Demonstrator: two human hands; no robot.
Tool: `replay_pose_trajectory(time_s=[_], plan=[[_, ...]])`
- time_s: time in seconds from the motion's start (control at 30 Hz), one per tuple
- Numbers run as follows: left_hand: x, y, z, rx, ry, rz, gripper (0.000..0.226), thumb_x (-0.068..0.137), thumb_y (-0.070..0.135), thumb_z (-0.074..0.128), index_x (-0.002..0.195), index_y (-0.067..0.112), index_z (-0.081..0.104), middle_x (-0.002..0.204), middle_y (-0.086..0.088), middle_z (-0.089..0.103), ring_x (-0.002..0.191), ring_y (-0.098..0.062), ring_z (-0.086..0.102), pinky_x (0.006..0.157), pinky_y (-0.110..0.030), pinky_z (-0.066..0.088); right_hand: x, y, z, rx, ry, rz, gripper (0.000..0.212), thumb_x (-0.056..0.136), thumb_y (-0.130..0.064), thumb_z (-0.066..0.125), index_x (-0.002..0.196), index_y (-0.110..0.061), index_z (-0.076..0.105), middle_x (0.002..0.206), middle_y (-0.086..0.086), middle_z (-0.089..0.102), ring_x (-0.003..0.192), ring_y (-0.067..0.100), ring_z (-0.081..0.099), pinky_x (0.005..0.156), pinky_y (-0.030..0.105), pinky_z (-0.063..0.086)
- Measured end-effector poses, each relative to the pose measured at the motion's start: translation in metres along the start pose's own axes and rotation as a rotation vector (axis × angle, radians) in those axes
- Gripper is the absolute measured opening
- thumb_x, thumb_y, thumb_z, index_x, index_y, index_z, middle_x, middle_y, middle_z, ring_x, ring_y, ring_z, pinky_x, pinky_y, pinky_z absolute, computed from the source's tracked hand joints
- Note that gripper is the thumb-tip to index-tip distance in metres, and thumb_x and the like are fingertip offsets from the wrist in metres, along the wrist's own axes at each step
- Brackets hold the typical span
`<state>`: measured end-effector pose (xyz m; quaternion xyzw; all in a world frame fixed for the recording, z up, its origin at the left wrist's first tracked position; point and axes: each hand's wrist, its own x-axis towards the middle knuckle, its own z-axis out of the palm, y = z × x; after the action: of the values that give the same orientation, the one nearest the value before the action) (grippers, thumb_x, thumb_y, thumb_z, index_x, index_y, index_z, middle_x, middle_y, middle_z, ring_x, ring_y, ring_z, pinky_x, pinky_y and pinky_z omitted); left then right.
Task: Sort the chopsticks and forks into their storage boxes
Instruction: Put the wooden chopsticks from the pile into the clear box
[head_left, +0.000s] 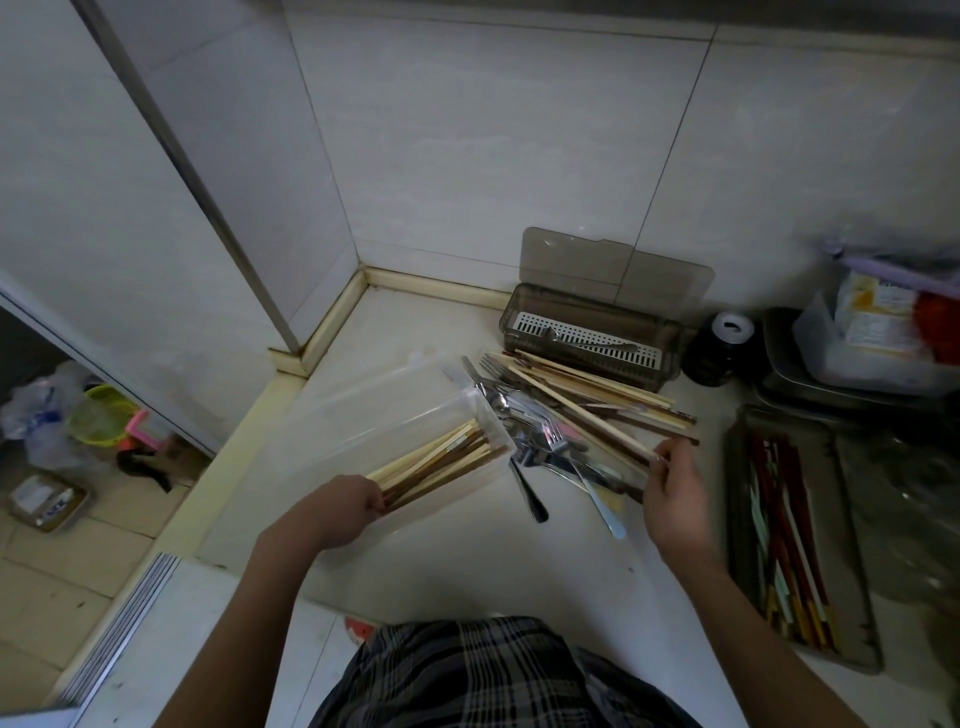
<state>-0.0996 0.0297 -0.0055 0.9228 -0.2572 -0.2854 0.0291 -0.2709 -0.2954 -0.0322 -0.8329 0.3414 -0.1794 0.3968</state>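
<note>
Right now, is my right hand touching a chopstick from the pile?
Touching. The head view shows the right hand pinching the near end of a pale chopstick that slants across the pile.

Both arms outstretched, left hand (349, 503) and right hand (671, 490) gripping.

No text can be read anywhere in the frame. The packet (878, 312) in the clear tub at the upper right carries yellow and white printing, but it is too blurred to make out. The small box (47, 501) on the floor at the lower left bears a dark blue mark with pale letters, also too small and soft to read.
</note>
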Motion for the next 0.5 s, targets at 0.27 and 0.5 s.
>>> replay_pose_trajectory(time_s=[0.27, 0.5], plan=[[0.010, 0.005, -0.007, 0.045, -0.041, -0.046, 0.016, 0.088, 0.024, 0.057, 0.092, 0.010, 0.066, 0.094, -0.005, 0.062, 0.087, -0.020, 0.056, 0.076, -0.028, 0.042, 0.002, -0.004, 0.001, 0.010, 0.008, -0.004, 0.008, 0.098, -0.010, 0.041, 0.092, -0.014, 0.045, 0.083, 0.009, 0.055, 0.074, 0.021, 0.056, 0.055, 0.029, 0.044], [0.000, -0.003, -0.007, -0.086, 0.203, -0.074, 0.023, 0.072, 0.026, 0.074, 0.072, 0.023, 0.052, 0.081, 0.005, 0.053, 0.078, -0.015, 0.050, 0.060, -0.024, 0.037, -0.001, -0.001, 0.003, 0.004, 0.003, -0.017, 0.008, 0.097, -0.010, 0.042, 0.091, -0.014, 0.044, 0.079, 0.007, 0.053, 0.070, 0.020, 0.054, 0.055, 0.031, 0.043]])
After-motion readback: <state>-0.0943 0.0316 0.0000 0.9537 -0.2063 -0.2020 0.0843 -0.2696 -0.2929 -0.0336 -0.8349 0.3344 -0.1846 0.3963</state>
